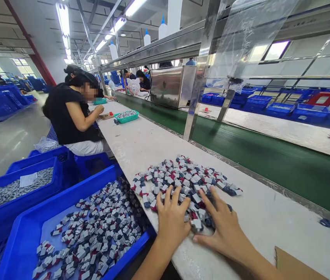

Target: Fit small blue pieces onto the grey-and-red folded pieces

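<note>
A loose pile of small white, red and dark blue pieces (179, 175) is spread over the white tabletop (141, 140). At its near side, my left hand (173, 216) rests with bent, spread fingers touching the pieces. My right hand (223, 221) lies against the near right part of the pile, fingers apart and thumb stretched toward the left hand. Several pieces sit between the two hands. Neither hand grips a piece that I can make out. Left of the table, a large blue bin (21, 241) holds many similar pieces.
Another blue bin (56, 175) with grey pieces stands at the left. A seated person in black (62, 112) works farther up the table, near a green basket (128, 119). A metal post (195, 97) rises beside the green conveyor (240, 151). Cardboard (293, 266) lies at lower right.
</note>
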`<state>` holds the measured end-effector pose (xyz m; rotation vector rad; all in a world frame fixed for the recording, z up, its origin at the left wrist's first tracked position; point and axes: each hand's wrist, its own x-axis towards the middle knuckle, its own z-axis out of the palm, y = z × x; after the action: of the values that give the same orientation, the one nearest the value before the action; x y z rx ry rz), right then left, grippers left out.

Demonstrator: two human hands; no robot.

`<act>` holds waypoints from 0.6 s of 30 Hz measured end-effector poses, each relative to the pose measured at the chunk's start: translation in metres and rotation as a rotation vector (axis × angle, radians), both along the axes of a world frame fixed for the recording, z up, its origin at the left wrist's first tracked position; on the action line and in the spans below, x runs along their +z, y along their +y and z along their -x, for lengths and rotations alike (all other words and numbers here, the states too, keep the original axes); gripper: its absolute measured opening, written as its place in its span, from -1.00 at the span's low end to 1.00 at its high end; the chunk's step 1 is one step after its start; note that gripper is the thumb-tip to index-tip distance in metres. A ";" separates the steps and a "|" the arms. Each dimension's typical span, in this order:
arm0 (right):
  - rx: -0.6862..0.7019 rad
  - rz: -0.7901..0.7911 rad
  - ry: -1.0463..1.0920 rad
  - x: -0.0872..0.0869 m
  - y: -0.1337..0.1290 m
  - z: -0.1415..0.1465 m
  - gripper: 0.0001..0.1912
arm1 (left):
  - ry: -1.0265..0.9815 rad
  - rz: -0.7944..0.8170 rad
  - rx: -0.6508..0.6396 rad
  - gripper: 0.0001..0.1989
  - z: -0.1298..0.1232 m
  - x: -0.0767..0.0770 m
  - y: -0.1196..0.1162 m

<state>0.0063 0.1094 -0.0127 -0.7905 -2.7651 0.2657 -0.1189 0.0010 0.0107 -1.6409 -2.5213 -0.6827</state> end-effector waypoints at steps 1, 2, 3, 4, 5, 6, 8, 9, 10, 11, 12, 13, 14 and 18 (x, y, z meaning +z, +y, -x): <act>0.020 0.002 0.016 0.001 -0.005 0.005 0.02 | 0.007 -0.001 0.022 -0.61 0.004 0.000 0.000; 0.021 -0.001 0.034 0.001 -0.011 0.011 -0.03 | 0.016 -0.001 0.044 -0.60 0.009 0.000 0.000; 0.001 -0.010 0.054 0.000 -0.015 0.017 -0.08 | 0.026 -0.002 0.062 -0.58 0.014 0.000 0.000; -0.032 -0.022 0.074 0.000 -0.019 0.024 -0.13 | 0.036 -0.001 0.075 -0.54 0.019 0.000 0.001; -0.065 -0.034 0.088 0.000 -0.022 0.030 -0.17 | 0.047 0.000 0.082 -0.49 0.025 0.000 0.002; -0.090 -0.045 0.098 -0.001 -0.024 0.036 -0.19 | 0.056 0.003 0.080 -0.43 0.030 -0.001 0.004; -0.120 -0.058 0.107 -0.001 -0.026 0.046 -0.19 | 0.071 0.008 0.062 -0.35 0.039 -0.002 0.005; -0.127 -0.064 0.109 -0.001 -0.027 0.049 -0.19 | 0.079 0.009 0.048 -0.33 0.043 -0.002 0.005; -0.131 -0.068 0.110 -0.001 -0.027 0.051 -0.19 | 0.085 0.009 0.036 -0.32 0.046 -0.003 0.004; -0.132 -0.072 0.110 -0.001 -0.027 0.052 -0.20 | 0.090 0.009 0.026 -0.32 0.048 -0.003 0.002; -0.127 -0.075 0.107 -0.001 -0.028 0.053 -0.21 | 0.095 0.008 0.020 -0.32 0.050 -0.003 -0.001; -0.118 -0.077 0.103 -0.001 -0.028 0.054 -0.23 | 0.098 0.008 0.018 -0.33 0.051 -0.003 -0.004; -0.106 -0.078 0.098 0.000 -0.029 0.054 -0.25 | 0.101 0.010 0.021 -0.35 0.051 -0.003 -0.007; -0.075 -0.083 0.082 0.002 -0.031 0.057 -0.31 | 0.116 0.022 0.058 -0.44 0.051 -0.001 -0.015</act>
<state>-0.0510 0.0787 -0.0104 -0.8403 -2.6452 0.1646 -0.1700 -0.0144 0.0094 -1.5585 -2.4924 -0.5398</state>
